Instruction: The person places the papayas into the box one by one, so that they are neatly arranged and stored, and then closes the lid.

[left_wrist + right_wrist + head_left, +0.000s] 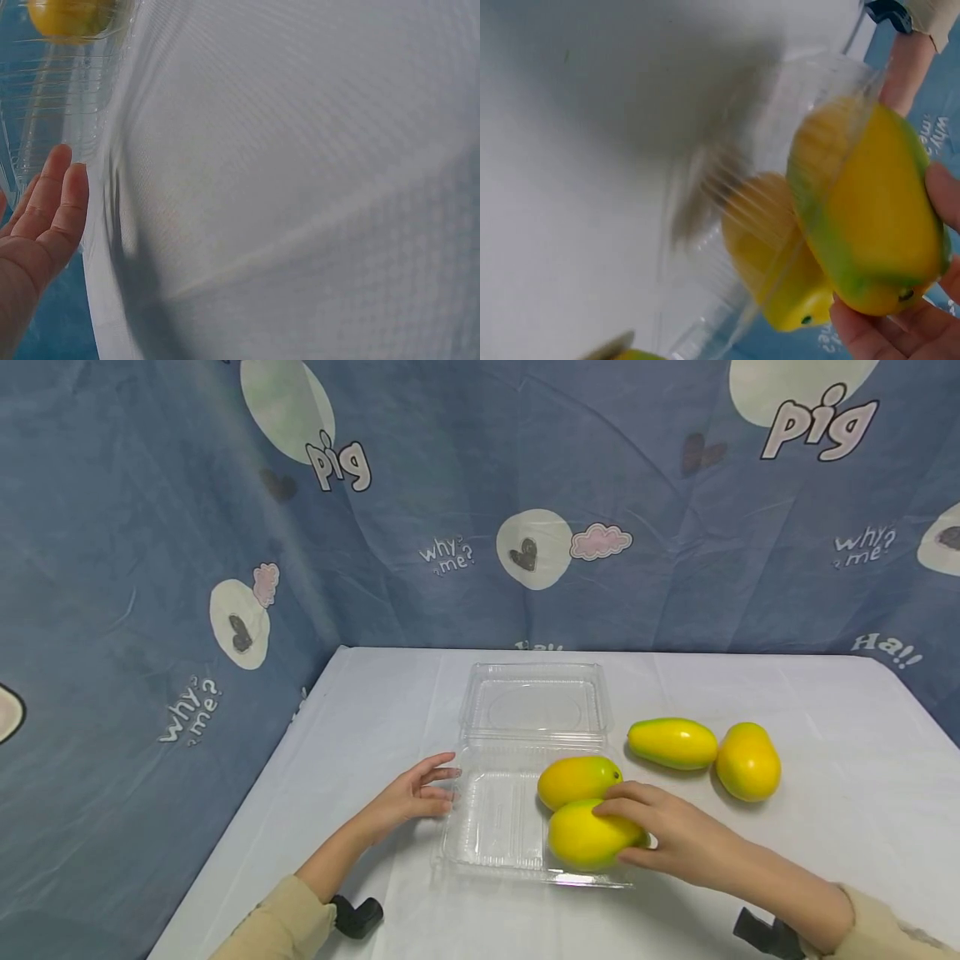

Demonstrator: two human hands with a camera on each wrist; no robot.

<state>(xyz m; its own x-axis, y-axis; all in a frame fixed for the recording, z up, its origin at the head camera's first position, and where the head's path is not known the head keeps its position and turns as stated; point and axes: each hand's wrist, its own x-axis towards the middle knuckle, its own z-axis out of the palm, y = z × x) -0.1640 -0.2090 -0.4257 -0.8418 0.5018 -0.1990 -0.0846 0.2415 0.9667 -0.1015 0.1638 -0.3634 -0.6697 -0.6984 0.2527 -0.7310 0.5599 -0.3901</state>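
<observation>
A clear plastic clamshell box (495,827) lies on the table with its lid (536,697) folded back. Inside its right half sits one mango (577,781), yellow with a green end. My right hand (667,835) grips a second mango (588,837) by its right end, just in front of the first. In the right wrist view the held mango (870,217) shows fingers and thumb around it, partly seen through the box wall. My left hand (416,793) is beside the box's left edge, fingers spread and holding nothing; whether the tips touch the plastic I cannot tell.
Two more mangoes, one lengthwise (672,743) and one rounder (748,762), lie on the white tablecloth (847,827) right of the box. A blue printed cloth (450,468) hangs behind and at the left of the table.
</observation>
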